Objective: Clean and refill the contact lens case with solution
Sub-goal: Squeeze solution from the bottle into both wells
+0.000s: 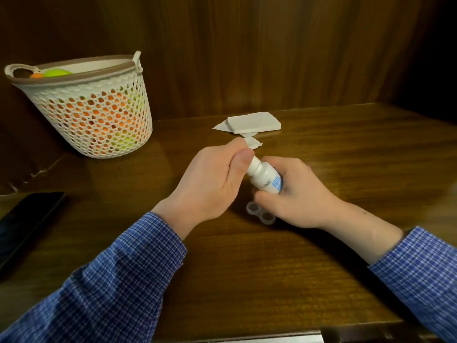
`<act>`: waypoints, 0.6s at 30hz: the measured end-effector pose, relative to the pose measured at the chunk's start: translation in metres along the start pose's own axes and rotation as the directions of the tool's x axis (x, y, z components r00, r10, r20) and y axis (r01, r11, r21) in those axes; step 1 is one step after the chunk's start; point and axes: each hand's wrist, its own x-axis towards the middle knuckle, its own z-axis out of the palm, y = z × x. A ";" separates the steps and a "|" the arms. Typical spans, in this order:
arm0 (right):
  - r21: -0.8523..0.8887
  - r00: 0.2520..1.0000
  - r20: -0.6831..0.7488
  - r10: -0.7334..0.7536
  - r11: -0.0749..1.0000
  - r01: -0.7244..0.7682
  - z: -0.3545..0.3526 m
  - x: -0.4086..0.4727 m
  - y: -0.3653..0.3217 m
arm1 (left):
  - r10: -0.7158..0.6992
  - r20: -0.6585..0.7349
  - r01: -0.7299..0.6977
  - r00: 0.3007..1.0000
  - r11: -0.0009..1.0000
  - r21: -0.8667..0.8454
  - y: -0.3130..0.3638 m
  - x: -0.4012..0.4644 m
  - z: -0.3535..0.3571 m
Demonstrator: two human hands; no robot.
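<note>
A small white solution bottle [265, 177] with blue lettering is tilted above the table, its neck pointing up and left. My right hand [294, 194] grips its body. My left hand [217, 177] has its fingers curled round the bottle's top end, which is hidden inside the fist. A clear contact lens case [259, 214] with two open wells lies on the table just below the bottle, partly covered by my right hand. A small torn bit of white tissue [253, 142] sits just beyond my left hand.
Folded white tissues [252, 123] lie at the back of the wooden table [247, 280]. A white perforated basket [99, 112] with orange and green things stands at the back left. A dark phone [24, 224] lies at the left edge.
</note>
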 end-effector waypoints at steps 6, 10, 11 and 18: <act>0.052 1.000 0.029 0.000 0.999 -0.002 0.001 0.001 0.000 | -0.030 -0.006 0.030 1.000 0.999 -0.024 0.001 -0.001 0.001; 0.084 0.997 0.076 0.018 0.996 -0.024 0.000 0.002 0.001 | -0.033 0.002 0.033 0.999 0.998 -0.046 -0.002 -0.001 0.001; 0.089 0.996 0.085 0.024 0.996 -0.032 -0.001 0.002 0.000 | -0.036 0.007 0.036 0.999 0.998 -0.054 -0.003 -0.001 0.001; 0.069 0.972 0.182 0.146 0.985 -0.161 -0.010 0.004 -0.002 | -0.141 0.014 0.141 0.990 0.977 -0.160 -0.003 -0.002 0.006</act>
